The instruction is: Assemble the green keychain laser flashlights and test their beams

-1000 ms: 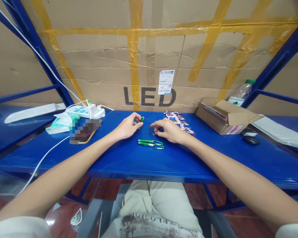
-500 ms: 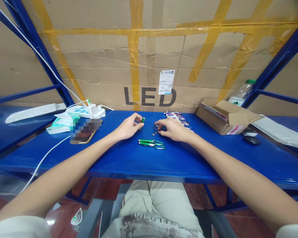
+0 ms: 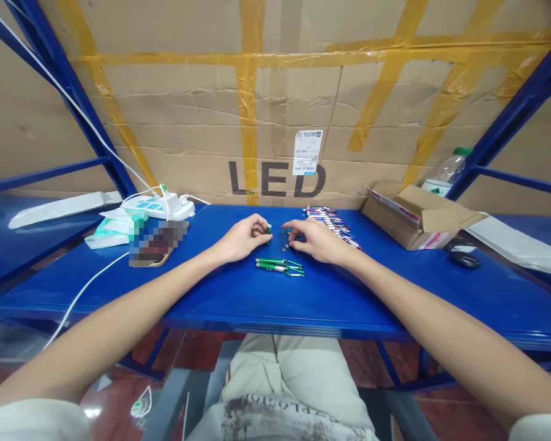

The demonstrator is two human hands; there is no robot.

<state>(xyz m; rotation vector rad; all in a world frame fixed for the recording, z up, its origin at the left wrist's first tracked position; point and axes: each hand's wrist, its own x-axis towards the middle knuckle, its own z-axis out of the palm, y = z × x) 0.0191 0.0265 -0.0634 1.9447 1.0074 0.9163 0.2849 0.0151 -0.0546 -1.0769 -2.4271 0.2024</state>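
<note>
My left hand (image 3: 244, 239) is closed around a short green metal tube (image 3: 269, 230), held upright between thumb and fingers just above the table. To the right, my right hand (image 3: 320, 241) is bent low with thumb and fingertips drawn together. A small green piece (image 3: 287, 231) shows at its fingertips; its kind is too small to make out. Below those fingers lie small round button cells (image 3: 284, 248). Nearer to me, green penlights (image 3: 275, 267) with carabiner clips rest side by side. Behind my right hand is a row of several coloured penlights (image 3: 326, 215).
A blue table (image 3: 239, 300) backs onto a large cardboard sheet. On the left are a power strip (image 3: 179, 211), a phone (image 3: 158, 257) and a plastic packet (image 3: 114, 229). An open carton (image 3: 408, 220), a black mouse (image 3: 464, 260) and a bottle (image 3: 447, 171) stand right.
My left hand has shifted slightly right, and the green tube has turned more upright. My right hand has moved slightly left over the button cells.
</note>
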